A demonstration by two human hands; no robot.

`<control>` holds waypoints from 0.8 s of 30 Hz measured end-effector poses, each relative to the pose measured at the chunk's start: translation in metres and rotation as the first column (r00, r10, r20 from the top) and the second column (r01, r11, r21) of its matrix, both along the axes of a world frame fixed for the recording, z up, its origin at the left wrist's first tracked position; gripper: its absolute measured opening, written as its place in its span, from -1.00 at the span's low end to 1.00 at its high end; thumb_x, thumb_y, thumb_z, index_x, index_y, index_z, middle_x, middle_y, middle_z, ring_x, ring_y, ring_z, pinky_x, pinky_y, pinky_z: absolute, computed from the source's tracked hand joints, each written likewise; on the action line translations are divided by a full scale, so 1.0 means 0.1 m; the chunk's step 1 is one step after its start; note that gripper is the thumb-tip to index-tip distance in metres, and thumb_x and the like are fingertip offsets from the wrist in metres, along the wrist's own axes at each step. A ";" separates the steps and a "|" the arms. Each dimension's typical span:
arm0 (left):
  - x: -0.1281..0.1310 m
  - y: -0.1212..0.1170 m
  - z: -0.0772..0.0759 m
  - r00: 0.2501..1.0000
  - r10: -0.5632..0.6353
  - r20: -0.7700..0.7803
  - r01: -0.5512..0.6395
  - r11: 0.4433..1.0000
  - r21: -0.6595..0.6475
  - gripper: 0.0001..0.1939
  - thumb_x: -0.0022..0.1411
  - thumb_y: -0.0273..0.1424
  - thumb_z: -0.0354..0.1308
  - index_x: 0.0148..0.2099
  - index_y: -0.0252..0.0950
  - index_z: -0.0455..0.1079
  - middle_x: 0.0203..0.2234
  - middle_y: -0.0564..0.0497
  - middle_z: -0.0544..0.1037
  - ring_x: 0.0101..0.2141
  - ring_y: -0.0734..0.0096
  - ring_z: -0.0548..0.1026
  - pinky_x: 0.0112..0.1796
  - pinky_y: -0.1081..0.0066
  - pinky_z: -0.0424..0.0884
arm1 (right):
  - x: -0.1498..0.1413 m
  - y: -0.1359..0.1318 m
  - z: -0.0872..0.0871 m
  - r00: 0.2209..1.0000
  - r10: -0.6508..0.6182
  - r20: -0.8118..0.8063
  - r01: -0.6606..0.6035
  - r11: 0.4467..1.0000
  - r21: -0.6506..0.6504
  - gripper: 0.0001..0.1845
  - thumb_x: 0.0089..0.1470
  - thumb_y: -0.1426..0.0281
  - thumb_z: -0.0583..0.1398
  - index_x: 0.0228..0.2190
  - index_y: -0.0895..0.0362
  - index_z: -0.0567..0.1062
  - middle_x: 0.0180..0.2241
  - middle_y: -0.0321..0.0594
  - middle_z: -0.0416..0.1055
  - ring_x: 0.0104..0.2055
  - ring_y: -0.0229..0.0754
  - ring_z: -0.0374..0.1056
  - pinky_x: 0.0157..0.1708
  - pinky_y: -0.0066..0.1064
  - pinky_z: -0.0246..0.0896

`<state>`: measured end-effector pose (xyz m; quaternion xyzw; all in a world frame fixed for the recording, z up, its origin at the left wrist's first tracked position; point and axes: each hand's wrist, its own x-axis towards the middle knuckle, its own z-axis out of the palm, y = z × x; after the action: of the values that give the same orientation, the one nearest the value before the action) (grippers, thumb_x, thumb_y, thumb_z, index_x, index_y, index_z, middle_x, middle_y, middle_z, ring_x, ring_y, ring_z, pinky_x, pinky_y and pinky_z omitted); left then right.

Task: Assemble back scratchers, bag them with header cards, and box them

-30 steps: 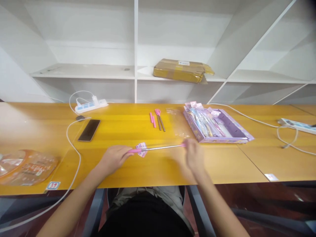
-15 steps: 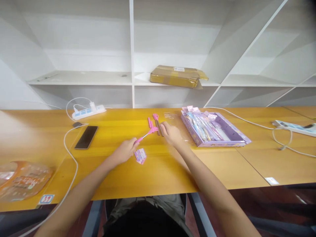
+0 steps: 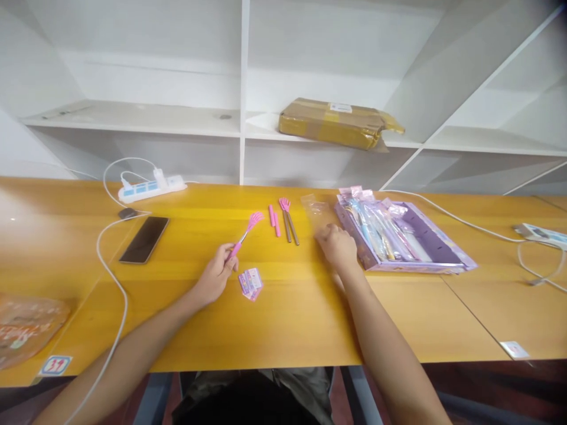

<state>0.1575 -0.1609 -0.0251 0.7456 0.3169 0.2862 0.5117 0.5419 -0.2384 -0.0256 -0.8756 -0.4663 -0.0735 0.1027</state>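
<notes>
Head view: left hand closed around the handle of a pink scratcher, pinching it between thumb and fingers; the scratcher tilts up and away over the surface, its claw-shaped head at the far end (metal shaft between); small printed cards lie just beside that hand, on the near side.

Right hand low over the surface, left of the purple tray; fingers curled, at the near end of clear plastic film (cannot tell whether they pinch it).

Between the hands, farther back: two pink sticks side by side; metal shafts with pink claw heads, just to their right; tray holds wrapped packets in its left part; phone lies flat at left, near a white power strip; taped cardboard box on the shelf behind (one end torn).
</notes>
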 end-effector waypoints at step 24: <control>0.09 -0.27 0.24 0.974 -0.224 0.037 0.226 0.969 -0.097 -0.58 0.40 -0.06 0.21 -0.30 -0.30 0.61 -0.37 -0.12 0.67 -0.29 0.20 0.59 -0.14 0.24 0.49 | -1.66 -0.21 0.14 -0.107 0.640 -0.760 -0.227 0.729 0.646 -0.56 0.33 -0.09 0.16 -0.11 0.02 0.38 -0.49 -0.42 0.35 -0.58 -0.26 0.28 -0.60 -0.42 0.24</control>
<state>0.1666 -0.1883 -0.0013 0.7463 0.2376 0.2196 0.5817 0.3758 -0.2595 -0.0121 -0.4463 -0.5154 0.4963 0.5375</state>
